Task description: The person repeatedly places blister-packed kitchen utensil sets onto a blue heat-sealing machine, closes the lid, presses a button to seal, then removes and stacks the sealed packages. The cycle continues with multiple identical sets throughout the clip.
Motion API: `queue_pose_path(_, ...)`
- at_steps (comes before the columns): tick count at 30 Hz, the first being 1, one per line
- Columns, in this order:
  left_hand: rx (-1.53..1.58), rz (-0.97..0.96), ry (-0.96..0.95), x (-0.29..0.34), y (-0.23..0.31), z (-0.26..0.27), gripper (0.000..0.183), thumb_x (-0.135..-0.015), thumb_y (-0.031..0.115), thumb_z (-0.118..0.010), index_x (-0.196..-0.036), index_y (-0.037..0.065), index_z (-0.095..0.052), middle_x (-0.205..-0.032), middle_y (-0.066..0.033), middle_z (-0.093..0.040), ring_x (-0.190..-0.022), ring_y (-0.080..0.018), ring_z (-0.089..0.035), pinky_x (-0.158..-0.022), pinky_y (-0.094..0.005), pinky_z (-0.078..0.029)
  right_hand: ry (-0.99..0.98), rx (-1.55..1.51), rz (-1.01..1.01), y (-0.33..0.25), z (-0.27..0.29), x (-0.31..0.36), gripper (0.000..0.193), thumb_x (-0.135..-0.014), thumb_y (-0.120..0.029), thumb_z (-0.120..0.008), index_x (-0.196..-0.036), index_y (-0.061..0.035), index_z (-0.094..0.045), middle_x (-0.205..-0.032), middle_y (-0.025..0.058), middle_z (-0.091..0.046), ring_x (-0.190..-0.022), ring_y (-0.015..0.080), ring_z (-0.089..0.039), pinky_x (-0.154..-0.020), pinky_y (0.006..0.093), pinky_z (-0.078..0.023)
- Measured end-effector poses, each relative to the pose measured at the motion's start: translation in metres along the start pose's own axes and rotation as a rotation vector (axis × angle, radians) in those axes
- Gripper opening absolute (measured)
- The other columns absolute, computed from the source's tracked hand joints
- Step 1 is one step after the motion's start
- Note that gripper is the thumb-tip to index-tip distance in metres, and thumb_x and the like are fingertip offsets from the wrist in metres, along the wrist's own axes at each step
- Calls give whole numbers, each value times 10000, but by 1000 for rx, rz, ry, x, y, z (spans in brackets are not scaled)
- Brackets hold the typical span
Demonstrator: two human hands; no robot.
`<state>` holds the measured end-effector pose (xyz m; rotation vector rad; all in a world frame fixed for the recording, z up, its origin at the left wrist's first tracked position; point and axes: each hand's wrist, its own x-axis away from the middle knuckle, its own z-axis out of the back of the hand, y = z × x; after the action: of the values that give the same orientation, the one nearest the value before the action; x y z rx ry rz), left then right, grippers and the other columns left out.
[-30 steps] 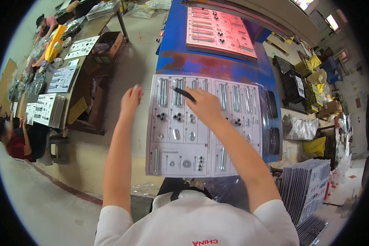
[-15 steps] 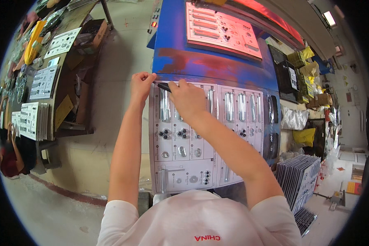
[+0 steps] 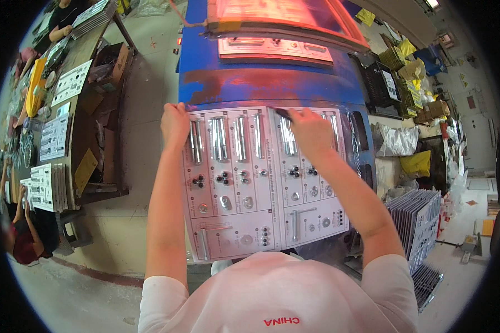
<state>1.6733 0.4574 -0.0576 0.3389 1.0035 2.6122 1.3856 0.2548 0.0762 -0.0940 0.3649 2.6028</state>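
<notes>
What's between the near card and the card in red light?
Between the near card and the red-lit card, the head view shows a blue surface with reddish-brown patches.

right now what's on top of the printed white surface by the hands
On the printed white surface: silver rods, clustered black pieces and small metal parts. The right hand, gripping a black tool, and forearm hide whatever lies beneath.

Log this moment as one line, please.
white hardware cards on blue worktop | left hand: at upper-left corner | right hand: holding black tool near top edge
</notes>
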Motion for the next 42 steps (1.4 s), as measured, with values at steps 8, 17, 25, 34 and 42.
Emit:
queue_pose_path(8,-106,-7,-18,-13,-12,4,400,-1046,402,-547,-1105,17,-638,-1057,-237,-729,-1030,-439,-687,-874,-532,-521,-52,105,-121,170,-5,48,280,-835,-245,-760,-1086,-154,-677,-911,62,-657,-824,271,-711,-650,416,-569)
queue_pose_path(17,-258,-675,764,23,155,14,478,-903,171,-703,-1327,17,-546,-1316,-200,-590,-1122,-403,-617,-910,-511,-509,-121,-387,-491,199,-12,69,404,-899,-270,-689,-1294,-188,-697,-897,134,-745,-817,328,-732,-727,437,-576)
queue_pose_path(25,93,-570,-697,98,365,-231,459,-919,327,-735,-1240,9,-655,-1208,-187,-701,-1139,-336,-672,-973,-440,-520,-245,-814,-716,200,5,61,442,-889,-279,-643,-1326,-229,-693,-978,189,-756,-905,391,-730,-833,484,-578)
queue_pose_path(34,366,-405,-877,102,386,-247,465,-829,144,-830,-1219,-10,-629,-1004,-134,-707,-951,-193,-659,-828,-362,-534,-216,-767,-524,200,15,116,396,-899,-209,-647,-1286,-138,-700,-1061,205,-734,-921,408,-710,-823,494,-578)
queue_pose_path(42,671,-1243,-143,231,518,-162,351,-796,154,-668,-1140,101,-707,-999,-162,-729,-982,-364,-679,-894,-475,-528,-934,-593,-514,150,145,372,465,-921,-296,-664,-1373,-190,-630,-832,231,-710,-739,452,-686,-704,544,-561)
